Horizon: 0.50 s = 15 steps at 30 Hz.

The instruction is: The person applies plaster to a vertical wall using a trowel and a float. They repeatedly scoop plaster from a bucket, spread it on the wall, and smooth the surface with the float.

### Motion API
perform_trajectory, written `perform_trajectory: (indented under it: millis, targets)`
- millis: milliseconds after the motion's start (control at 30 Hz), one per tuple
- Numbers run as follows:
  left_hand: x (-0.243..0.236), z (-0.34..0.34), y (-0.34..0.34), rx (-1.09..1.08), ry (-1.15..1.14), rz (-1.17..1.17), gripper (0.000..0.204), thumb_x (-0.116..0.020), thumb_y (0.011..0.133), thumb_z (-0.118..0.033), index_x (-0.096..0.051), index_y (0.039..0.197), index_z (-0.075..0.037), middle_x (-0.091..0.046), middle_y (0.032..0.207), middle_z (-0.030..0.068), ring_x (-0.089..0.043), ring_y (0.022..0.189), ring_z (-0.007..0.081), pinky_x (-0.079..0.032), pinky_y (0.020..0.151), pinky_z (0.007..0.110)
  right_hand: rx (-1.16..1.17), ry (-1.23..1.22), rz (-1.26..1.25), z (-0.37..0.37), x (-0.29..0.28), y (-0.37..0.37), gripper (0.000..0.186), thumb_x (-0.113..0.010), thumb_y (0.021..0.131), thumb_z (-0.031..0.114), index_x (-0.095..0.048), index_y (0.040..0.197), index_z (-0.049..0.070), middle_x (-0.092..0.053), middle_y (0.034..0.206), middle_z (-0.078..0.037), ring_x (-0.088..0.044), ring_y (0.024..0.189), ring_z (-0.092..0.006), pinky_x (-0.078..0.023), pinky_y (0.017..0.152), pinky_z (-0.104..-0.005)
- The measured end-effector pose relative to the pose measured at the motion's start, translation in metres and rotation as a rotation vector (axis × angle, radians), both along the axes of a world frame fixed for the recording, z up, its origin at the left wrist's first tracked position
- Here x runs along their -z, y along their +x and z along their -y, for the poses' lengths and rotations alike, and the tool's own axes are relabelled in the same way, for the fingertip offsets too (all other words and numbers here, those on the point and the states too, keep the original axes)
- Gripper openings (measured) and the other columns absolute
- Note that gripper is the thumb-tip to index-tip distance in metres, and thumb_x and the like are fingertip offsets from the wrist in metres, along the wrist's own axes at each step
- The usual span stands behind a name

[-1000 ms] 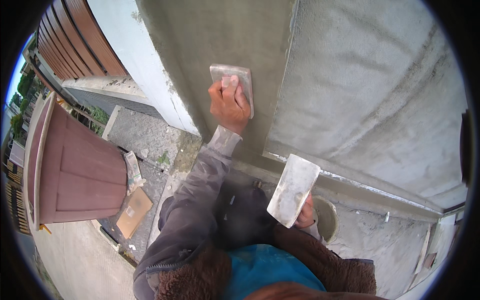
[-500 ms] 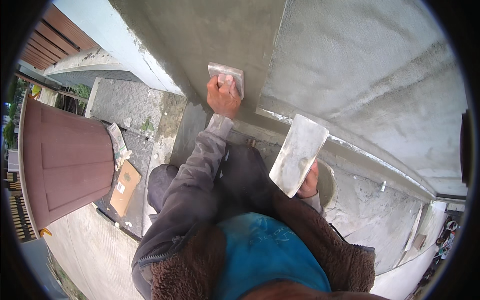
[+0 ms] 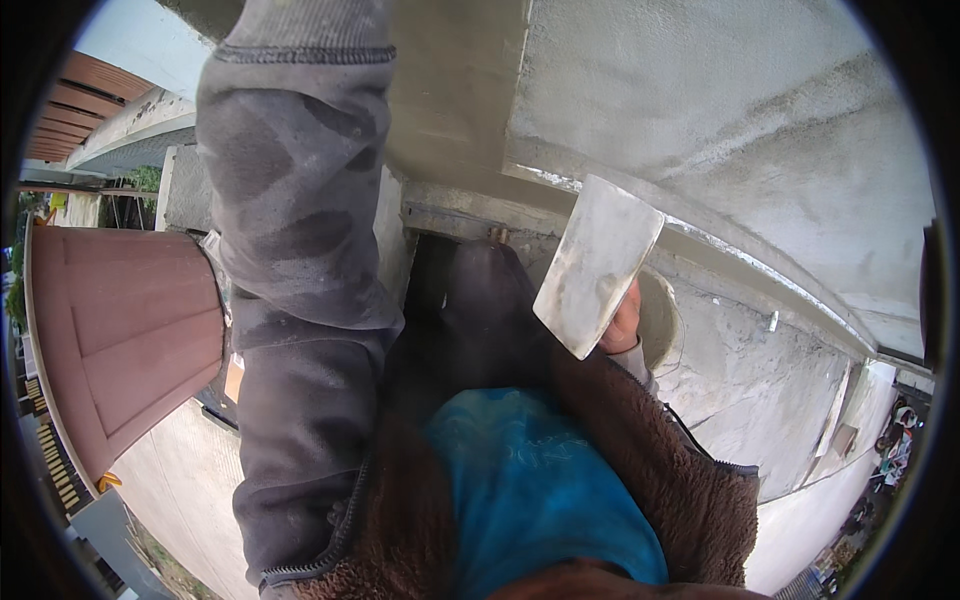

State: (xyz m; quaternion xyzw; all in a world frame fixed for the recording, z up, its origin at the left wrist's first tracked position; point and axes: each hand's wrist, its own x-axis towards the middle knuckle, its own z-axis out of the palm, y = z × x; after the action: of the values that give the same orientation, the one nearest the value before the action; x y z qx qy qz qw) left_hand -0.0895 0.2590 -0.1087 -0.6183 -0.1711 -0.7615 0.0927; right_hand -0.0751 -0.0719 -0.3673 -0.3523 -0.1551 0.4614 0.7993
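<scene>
Since the earlier head frame, the left arm has swung up, so its dusty grey sleeve (image 3: 300, 200) now runs to the top edge and the left hand has left the picture, along with the small float it had against the wall. How its fingers stand, and whether they hold that float, I cannot tell.

The right hand (image 3: 624, 322) still carries the pale rectangular board (image 3: 600, 265), tilted, its broad smeared face toward the camera. The fingers are closed on it from behind, mostly hidden. The board is in front of the body, to the right of the dark-clad knee (image 3: 490, 285); behind the right hand shows a round grey bucket (image 3: 656, 315), partly covered.

Above are a damp-looking brownish wall strip (image 3: 455, 90) and a paler grey wall panel (image 3: 730, 90). A large reddish-brown planter (image 3: 140, 330) is left of the sleeve.
</scene>
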Motion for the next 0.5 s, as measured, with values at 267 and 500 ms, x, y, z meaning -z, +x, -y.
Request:
perform_trajectory:
  millis: [267,500]
  targets:
    - [0.281,0.033,-0.047,-0.001,-0.424,-0.315,0.032,-0.070,0.094,-0.017,-0.057,0.123,-0.010,-0.055,0.117,0.0153,-0.064,0.095,0.0336,-0.055,0.075,0.041,0.018,0.014,0.039,0.004,0.012,0.002,0.082,-0.059,0.093,0.012,-0.016,0.163,0.007,-0.049,0.149,-0.016,-0.056,0.132,-0.0281,-0.050,0.107,-0.0433]
    - [0.169,0.028,-0.139,0.473,-0.475,0.180,0.034,-0.055,0.107,-0.015,-0.042,0.134,0.000,-0.052,0.125,0.0133,-0.061,0.106,0.0219,-0.051,0.092,0.031,0.072,-0.043,0.073,-0.013,0.038,-0.012,0.069,-0.050,0.098,0.003,-0.023,0.161,0.005,-0.050,0.148,-0.013,-0.054,0.133,-0.0249,-0.044,0.112,-0.0411]
